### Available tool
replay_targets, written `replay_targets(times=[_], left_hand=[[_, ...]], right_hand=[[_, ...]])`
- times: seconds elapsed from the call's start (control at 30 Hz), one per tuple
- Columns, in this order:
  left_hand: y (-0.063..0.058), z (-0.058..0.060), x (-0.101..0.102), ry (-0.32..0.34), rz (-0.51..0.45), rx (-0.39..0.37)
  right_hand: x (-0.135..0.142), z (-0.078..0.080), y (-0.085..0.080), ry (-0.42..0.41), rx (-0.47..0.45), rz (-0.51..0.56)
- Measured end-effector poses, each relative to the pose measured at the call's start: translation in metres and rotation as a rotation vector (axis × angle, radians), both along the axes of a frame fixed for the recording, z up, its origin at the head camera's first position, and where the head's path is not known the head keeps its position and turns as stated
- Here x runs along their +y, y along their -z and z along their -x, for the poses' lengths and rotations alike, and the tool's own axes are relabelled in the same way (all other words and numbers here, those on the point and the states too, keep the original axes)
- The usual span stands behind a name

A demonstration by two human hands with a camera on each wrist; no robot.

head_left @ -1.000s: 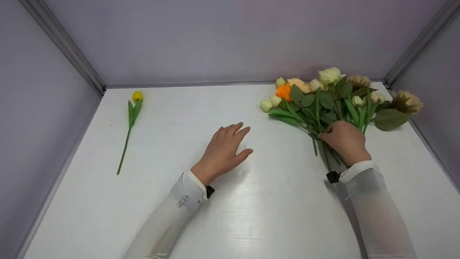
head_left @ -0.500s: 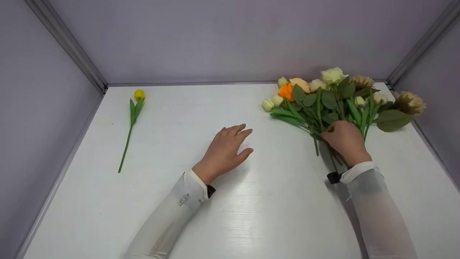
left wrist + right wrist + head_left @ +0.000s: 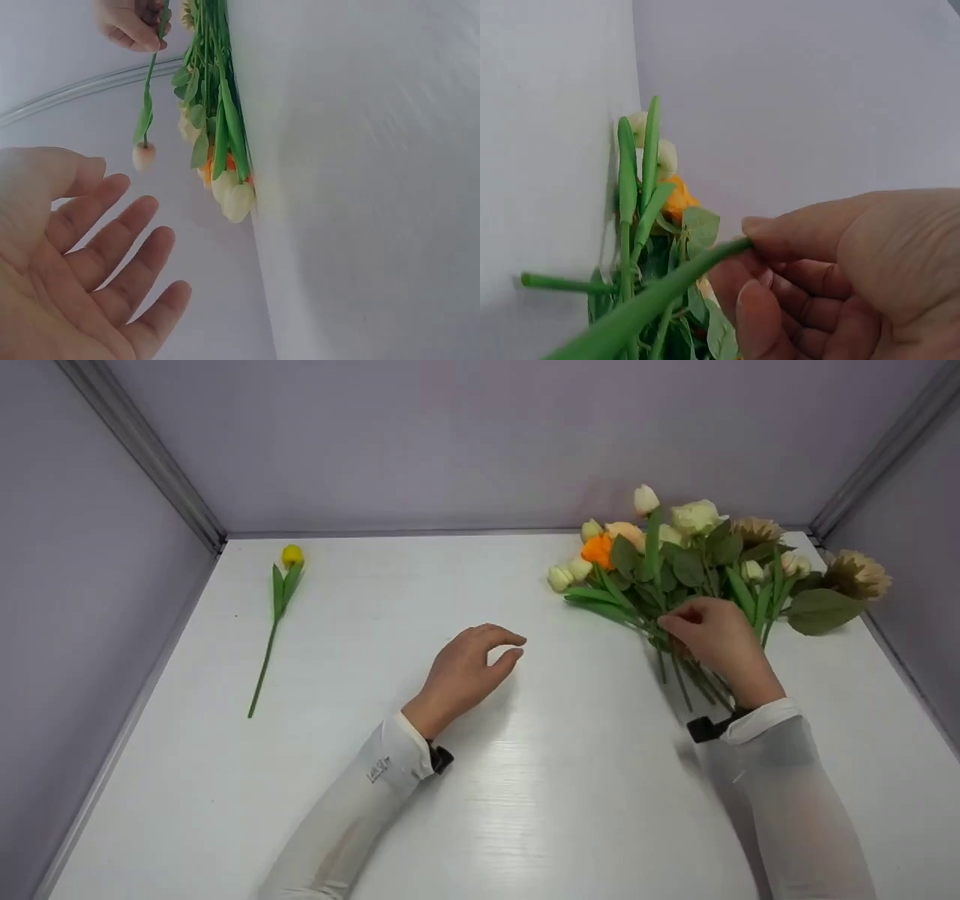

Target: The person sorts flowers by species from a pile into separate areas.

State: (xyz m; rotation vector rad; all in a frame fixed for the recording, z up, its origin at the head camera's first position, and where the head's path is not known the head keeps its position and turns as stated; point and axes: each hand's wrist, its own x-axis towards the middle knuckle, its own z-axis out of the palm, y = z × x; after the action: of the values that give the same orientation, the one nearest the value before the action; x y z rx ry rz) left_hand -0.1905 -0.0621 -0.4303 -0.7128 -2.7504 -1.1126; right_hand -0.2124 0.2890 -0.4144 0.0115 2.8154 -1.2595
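Right hand pinches pale tulip by its stem above heaped flowers, upper right; left hand relaxed, mid-frame; yellow tulip upper left

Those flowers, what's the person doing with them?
The person's right hand pinches a pale tulip by its stem, holding it above the pile of flowers at the right of the white table. The left hand hovers over the middle, holding nothing. A yellow tulip lies by itself on the left.

Whitish tulip, green stem
Yellow tulip, orange flower, tan flower, dark-green leaf, white table, grey-lilac wall.
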Motion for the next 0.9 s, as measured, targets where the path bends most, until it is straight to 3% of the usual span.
replay_targets(times=[0.2,0.37,0.63,0.9], left_hand=[[0.002,0.0,0.002,0.046,-0.42,-0.296],[0.009,0.003,0.009,0.075,-0.685,-0.471],[0.017,0.002,0.018,0.026,-0.787,-0.554],[0.018,-0.001,0.021,0.009,-0.821,-0.585]], right_hand=[[-0.053,-0.005,0.011,-0.141,0.022,0.26],[-0.097,-0.018,0.019,-0.296,0.049,0.347],[-0.128,-0.045,0.0,-0.401,0.006,0.356],[-0.133,-0.05,-0.003,-0.432,-0.001,0.343]])
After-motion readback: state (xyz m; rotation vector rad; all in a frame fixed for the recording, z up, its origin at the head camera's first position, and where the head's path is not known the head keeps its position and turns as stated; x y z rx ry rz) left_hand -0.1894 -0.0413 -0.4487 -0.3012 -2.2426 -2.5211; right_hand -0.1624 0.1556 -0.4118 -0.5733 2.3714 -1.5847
